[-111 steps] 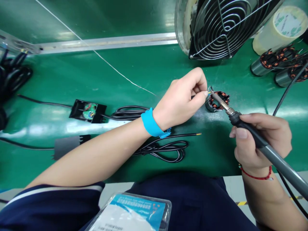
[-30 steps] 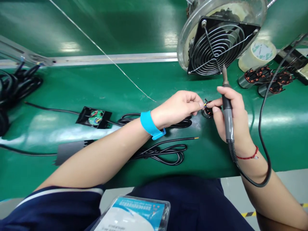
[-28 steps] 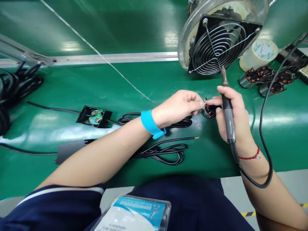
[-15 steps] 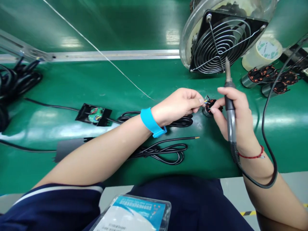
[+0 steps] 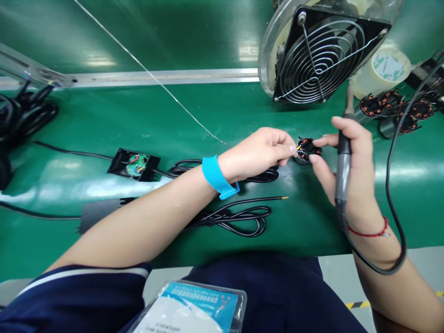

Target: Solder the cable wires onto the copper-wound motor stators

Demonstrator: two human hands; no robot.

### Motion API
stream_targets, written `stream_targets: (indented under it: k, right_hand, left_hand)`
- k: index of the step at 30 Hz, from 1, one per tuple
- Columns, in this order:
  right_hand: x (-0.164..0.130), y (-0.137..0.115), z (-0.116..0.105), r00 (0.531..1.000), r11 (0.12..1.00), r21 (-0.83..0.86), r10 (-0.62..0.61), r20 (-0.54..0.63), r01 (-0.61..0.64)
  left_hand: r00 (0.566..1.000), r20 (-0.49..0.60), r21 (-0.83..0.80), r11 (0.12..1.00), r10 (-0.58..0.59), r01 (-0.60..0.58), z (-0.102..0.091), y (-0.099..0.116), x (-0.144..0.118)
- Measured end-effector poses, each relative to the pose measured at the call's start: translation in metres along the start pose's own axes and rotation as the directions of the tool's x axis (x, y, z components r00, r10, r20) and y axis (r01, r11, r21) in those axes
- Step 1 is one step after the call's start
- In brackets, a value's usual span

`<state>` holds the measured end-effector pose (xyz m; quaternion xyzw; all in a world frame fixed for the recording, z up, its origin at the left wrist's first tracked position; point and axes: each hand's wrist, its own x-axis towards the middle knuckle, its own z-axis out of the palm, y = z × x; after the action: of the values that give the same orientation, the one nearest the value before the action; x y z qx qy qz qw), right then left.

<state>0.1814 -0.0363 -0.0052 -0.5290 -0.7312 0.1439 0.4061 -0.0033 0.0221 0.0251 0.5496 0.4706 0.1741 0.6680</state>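
Copper-wound and dark, a small motor stator (image 5: 306, 149) lies on the green work surface (image 5: 138, 115) right of the frame's centre, between the person's two hands. The left hand (image 5: 258, 152) reaches in from the lower left with its fingertips pressed together, pinching thin coloured lead wires (image 5: 297, 147) at the stator's left edge. On that wrist sits a bright blue wrist strap (image 5: 217, 177). The right hand (image 5: 348, 162) comes in from the lower right: its index finger and thumb close on the stator's right side, while the remaining fingers wrap the grey handle of a soldering iron (image 5: 343, 157), held nearly upright with its tip pointing up toward the top of the frame, well clear of the stator. The iron's black cord (image 5: 395, 194) loops down past the wrist, which wears a red string bracelet (image 5: 369, 231).

Behind the hands, at upper right, stands a fan with a wire grille (image 5: 326, 51), with a tape roll (image 5: 381, 69) and more wound stators (image 5: 395, 108) beside it. A coiled black cable (image 5: 239, 217) lies at centre near the table's front edge, under the left forearm. Further left rests an open black box with a green circuit board (image 5: 133, 164). A thin solder wire (image 5: 156, 78) runs diagonally from upper left toward the left hand.
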Motion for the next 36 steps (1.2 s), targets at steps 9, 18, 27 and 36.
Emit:
stream_targets:
  k: [9, 18, 27, 36]
  right_hand:
    - [-0.045, -0.025, -0.009, 0.947, 0.999, 0.004, 0.046, -0.318, -0.048]
    - [-0.056, -0.021, -0.005, 0.959, 0.995, -0.032, -0.098, -0.267, 0.092]
    - [-0.058, -0.023, -0.006, 0.97, 0.998, -0.032, -0.058, -0.236, 0.052]
    - [-0.057, -0.024, -0.005, 0.971, 1.0, 0.005, -0.002, -0.238, 0.004]
  left_hand:
    - [1.0, 0.001, 0.025, 1.0, -0.01, 0.01, 0.001, -0.001, 0.0]
    - [1.0, 0.003, 0.029, 1.0, 0.002, -0.002, -0.001, -0.004, 0.001]
    - [1.0, -0.016, 0.078, 0.997, 0.019, -0.017, -0.001, -0.002, 0.0]
    - [0.999, -0.045, 0.09, 0.996, 0.022, -0.017, 0.0, -0.002, 0.0]
